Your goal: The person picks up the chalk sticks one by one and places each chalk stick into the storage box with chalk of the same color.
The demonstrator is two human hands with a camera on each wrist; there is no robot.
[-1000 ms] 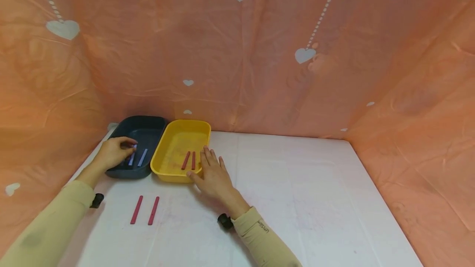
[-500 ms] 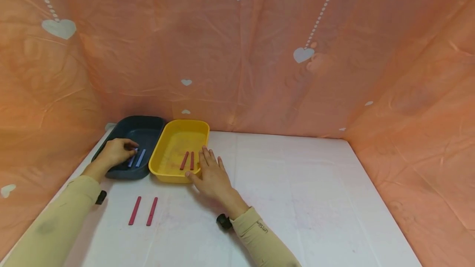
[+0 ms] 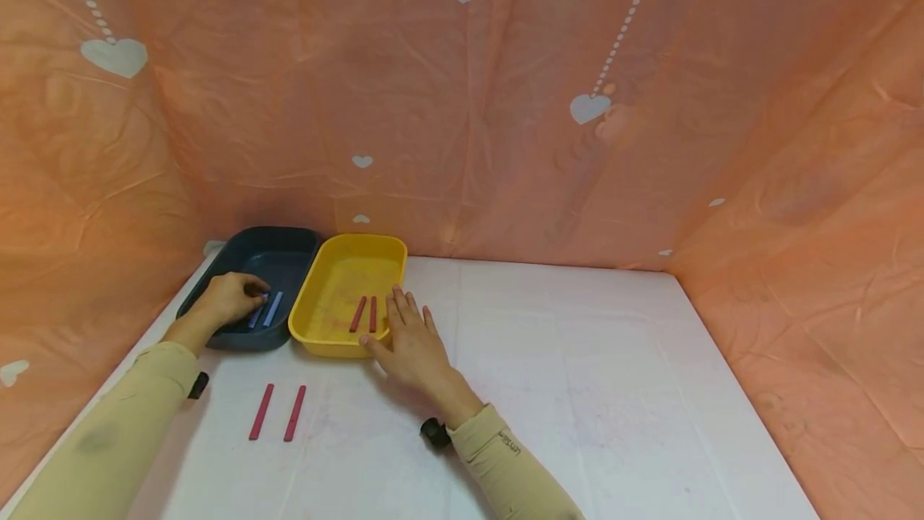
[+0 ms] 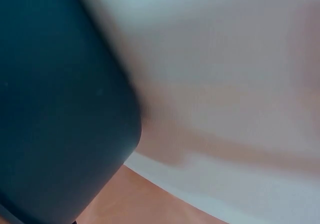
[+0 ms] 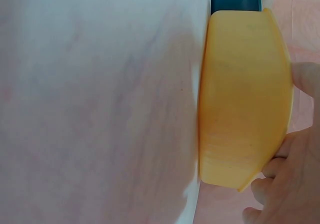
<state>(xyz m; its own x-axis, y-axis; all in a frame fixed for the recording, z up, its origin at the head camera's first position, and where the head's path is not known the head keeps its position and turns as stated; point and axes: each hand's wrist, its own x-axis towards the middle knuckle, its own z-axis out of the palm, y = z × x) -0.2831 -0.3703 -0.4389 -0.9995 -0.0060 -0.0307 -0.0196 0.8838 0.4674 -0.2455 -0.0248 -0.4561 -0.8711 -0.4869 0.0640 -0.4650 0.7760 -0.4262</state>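
My left hand [image 3: 229, 297] reaches over the dark blue tray [image 3: 285, 259], thumb and fingers pinching the upper end of a blue chalk stick [image 3: 256, 317]. Beside it in that tray lies a second blue chalk stick [image 3: 273, 309]. The left wrist view shows only the tray's outer wall [image 4: 60, 108], not the hand. At the near right corner of the yellow tray [image 3: 346, 267] rests my right hand [image 3: 414, 347], fingers extended along the side and thumb at the near rim. Two red chalk sticks [image 3: 358, 314] lie inside the yellow tray.
Two more red chalk sticks [image 3: 261, 412] lie apart, roughly parallel, on the white table [image 3: 577, 392] in front of the trays. The trays stand side by side near the orange curtain [image 3: 404, 103] at the back left. Pinkish smudges mark the table.
My left hand has shifted slightly right and lower in the dark tray, and the pinched blue stick now lies nearer the other one. The right hand keeps its place on the yellow tray.
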